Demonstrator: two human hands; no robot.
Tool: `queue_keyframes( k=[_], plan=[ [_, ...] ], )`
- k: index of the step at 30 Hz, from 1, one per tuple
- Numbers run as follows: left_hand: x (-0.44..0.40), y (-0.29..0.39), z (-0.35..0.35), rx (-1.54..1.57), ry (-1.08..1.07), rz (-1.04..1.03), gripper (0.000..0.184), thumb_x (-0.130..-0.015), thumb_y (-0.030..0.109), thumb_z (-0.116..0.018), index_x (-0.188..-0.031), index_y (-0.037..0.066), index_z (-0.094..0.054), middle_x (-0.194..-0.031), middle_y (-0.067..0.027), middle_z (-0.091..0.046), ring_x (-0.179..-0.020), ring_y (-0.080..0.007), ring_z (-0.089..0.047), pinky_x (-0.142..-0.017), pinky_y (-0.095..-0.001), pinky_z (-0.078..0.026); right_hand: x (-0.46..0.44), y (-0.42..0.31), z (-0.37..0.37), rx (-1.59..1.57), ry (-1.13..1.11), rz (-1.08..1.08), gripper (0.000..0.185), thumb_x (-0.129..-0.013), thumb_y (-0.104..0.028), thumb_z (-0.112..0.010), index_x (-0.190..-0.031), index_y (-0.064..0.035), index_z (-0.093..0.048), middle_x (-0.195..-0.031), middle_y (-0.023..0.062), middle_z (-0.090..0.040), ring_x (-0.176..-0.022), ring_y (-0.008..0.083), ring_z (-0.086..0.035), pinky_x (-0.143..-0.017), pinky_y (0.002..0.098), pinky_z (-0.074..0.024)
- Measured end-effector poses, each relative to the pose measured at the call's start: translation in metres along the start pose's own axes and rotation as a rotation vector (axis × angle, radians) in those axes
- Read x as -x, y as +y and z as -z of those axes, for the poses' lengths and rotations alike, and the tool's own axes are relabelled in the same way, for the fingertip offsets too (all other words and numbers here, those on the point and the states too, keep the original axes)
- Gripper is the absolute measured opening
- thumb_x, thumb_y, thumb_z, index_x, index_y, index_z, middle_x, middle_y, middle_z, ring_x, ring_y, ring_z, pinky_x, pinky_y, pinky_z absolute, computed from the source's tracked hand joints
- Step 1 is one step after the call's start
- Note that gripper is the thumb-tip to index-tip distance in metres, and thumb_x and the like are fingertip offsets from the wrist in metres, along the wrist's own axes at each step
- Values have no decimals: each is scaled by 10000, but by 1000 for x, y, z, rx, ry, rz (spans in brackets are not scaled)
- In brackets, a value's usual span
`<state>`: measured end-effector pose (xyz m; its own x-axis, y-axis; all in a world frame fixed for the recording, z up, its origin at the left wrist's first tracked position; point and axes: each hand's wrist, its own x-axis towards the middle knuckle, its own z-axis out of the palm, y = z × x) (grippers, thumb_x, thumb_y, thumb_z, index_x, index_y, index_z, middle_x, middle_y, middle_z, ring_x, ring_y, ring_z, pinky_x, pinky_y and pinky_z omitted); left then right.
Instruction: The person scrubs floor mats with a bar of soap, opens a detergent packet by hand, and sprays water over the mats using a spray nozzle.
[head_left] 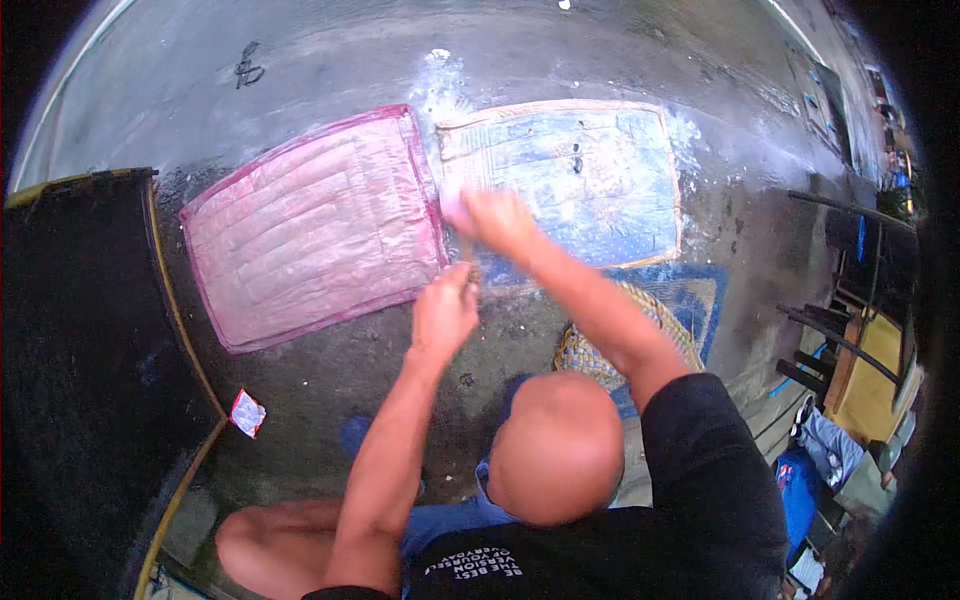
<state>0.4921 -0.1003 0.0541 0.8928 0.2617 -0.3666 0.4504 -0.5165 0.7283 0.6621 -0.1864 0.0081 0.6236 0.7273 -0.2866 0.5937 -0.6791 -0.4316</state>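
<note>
My left hand (pixel 445 312) is closed near the lower right corner of a pink quilted mat (pixel 310 235) with a dark pink border. A thin brownish thing shows at its fingertips, too unclear to name. My right hand (pixel 498 225), blurred, is closed over the left part of a pale blue mat (pixel 590 190) with a cream border. Something pale pink shows by its fingers and cannot be made out. Both mats lie flat side by side on the wet grey floor (pixel 350 385), with whitish patches on them.
A woven basket (pixel 575 355) stands on a blue-edged mat (pixel 713 320), partly behind my right arm. A dark panel (pixel 90 360) with a yellow edge is at the left, near a small wrapper (pixel 247 413). Furniture with dark bars (pixel 845 345) and bags (pixel 797 490) are at the right.
</note>
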Motion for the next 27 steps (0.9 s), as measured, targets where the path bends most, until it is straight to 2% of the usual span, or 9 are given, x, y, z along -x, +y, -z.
queue_keyframes(
  k=[1, 3, 5, 8, 10, 17, 21, 26, 27],
  plan=[
    [-4, 1, 9, 99, 64, 72, 317, -892, 91, -603, -1183, -13, -675, -1185, -265, -664, -1099, -400, -653, -943, -439, -516, 46, 3, -26, -21, 107, 212, 317, -928, -404, -617, -985, -94, -589, -834, 189, -705, -705, 377, -695, -595, 477, -561],
    [-9, 1, 26, 91, 232, 55, 294, -894, 61, -558, -1147, -19, -684, -1076, -256, -687, -1010, -417, -669, -898, -457, -521, 116, -10, -51, -55, 124, 259, 316, -858, -373, -721, -961, -101, -599, -707, 177, -675, -572, 353, -666, -540, 453, -559],
    [-21, 2, 39, 78, 331, 55, 281, -895, 43, -532, -1119, -24, -689, -1019, -258, -695, -966, -428, -674, -869, -467, -522, 116, 4, -65, 12, 45, 223, 364, -869, -434, -694, -946, -90, -603, -723, 182, -682, -614, 356, -683, -561, 462, -561],
    [-51, -2, 48, 42, 378, 17, 270, -894, 32, -523, -1100, -28, -687, -1012, -273, -685, -970, -433, -668, -862, -469, -516, 5, 25, -7, 32, 159, 4, 425, -902, -499, -611, -932, -75, -602, -778, 180, -696, -695, 372, -696, -617, 513, -552],
    [-66, -11, 46, 21, 439, -85, 271, -894, 26, -519, -1102, -28, -685, -1010, -277, -683, -974, -434, -666, -871, -470, -513, -56, 46, 7, 37, 380, 104, 382, -915, -465, -607, -953, -86, -608, -824, 167, -711, -722, 356, -702, -635, 505, -553],
    [-83, 2, 25, -56, 240, -187, 383, -906, 59, -563, -1272, -53, -587, -1301, -288, -586, -1218, -422, -569, -1051, -440, -442, 130, -17, -60, -48, 263, 172, 323, -880, -365, -708, -907, -68, -583, -664, 165, -663, -540, 343, -662, -498, 466, -545],
    [-88, 9, -17, -284, 13, -269, 766, -890, 237, -663, -1501, -52, -304, -1574, -286, -274, -1464, -447, -259, -1207, -506, -224, 156, 51, -62, -85, 420, -3, 400, -910, -473, -658, -921, -77, -603, -696, 183, -668, -599, 375, -674, -544, 481, -546],
    [-95, 26, -24, -606, -135, -185, 1292, -674, 492, -868, -1576, 2, -84, -1632, -267, -114, -1489, -479, -150, -1202, -573, -171, 160, 187, 20, 60, 610, -1026, 447, -929, -539, -599, -1011, -101, -631, -753, 204, -693, -673, 392, -690, -630, 509, -548],
    [-96, 29, -22, -651, -157, -143, 1344, -640, 535, -868, -1579, 6, -65, -1636, -259, -110, -1493, -472, -146, -1207, -568, -161, 158, 181, 10, 4, 616, -967, 437, -930, -532, -600, -1008, -103, -629, -759, 205, -695, -684, 393, -693, -642, 517, -548]
  ],
)
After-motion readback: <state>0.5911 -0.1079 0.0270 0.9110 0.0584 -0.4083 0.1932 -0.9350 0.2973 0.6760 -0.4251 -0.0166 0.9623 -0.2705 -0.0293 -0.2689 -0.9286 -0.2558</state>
